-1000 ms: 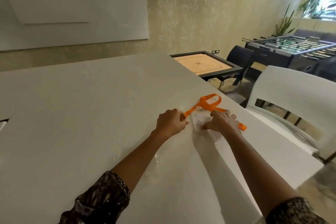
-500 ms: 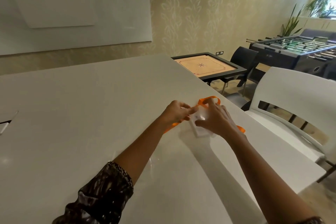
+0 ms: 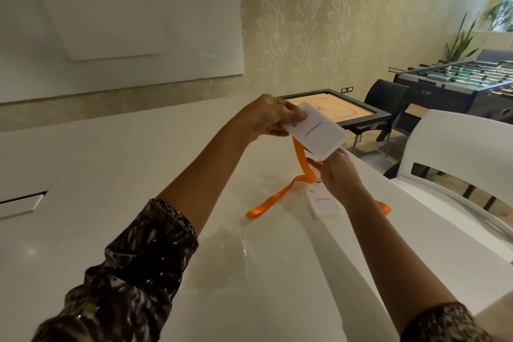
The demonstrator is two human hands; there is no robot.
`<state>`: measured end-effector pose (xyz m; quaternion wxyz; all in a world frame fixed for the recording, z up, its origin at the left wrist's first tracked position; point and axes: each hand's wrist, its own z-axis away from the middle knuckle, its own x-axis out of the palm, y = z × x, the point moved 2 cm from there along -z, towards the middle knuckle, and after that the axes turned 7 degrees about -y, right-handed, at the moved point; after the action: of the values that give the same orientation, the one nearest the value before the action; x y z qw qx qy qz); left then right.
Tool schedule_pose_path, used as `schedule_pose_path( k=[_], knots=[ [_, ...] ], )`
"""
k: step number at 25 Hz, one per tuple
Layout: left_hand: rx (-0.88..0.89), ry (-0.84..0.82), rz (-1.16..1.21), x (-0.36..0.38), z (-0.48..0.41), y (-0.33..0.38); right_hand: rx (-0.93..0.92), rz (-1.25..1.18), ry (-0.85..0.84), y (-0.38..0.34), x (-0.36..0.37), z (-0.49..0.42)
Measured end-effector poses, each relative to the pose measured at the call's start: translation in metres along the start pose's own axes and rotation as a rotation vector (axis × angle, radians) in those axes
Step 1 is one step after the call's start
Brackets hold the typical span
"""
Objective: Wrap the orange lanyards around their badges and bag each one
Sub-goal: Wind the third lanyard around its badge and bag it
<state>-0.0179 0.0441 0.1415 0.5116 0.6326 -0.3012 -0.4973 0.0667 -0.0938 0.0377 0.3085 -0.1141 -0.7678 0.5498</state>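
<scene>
Above the white surface (image 3: 138,175), a stiff white card badge (image 3: 316,130) is gripped edgewise by the left hand (image 3: 263,116) — limp orange lanyard (image 3: 301,158) dangling, right hand (image 3: 341,175) grip unclear.

Your left hand (image 3: 266,116) pinches one white badge (image 3: 316,130) in the air, tilted, with its printed face toward you. Its orange lanyard (image 3: 301,158) hangs from under it to the desk (image 3: 138,175), then trails left to a folded end. A second badge (image 3: 323,203) lies flat, face up, just beside that strap. Another orange strap end (image 3: 384,207) lies to its right.
</scene>
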Motion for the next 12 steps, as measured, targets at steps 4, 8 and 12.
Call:
schedule_pose_path(
  k=[4,8,12],
  knots=[
    [0.07,0.107,0.024,-0.012,0.0,0.029,-0.041,0.201,-0.086,0.001,0.029,-0.013],
    [0.049,0.29,0.115,-0.035,0.002,0.022,-0.008,0.373,-0.077,-0.01,0.041,-0.014],
    [-0.021,0.455,0.079,-0.057,0.004,-0.01,0.167,0.482,-0.097,-0.021,0.042,-0.014]
  ],
)
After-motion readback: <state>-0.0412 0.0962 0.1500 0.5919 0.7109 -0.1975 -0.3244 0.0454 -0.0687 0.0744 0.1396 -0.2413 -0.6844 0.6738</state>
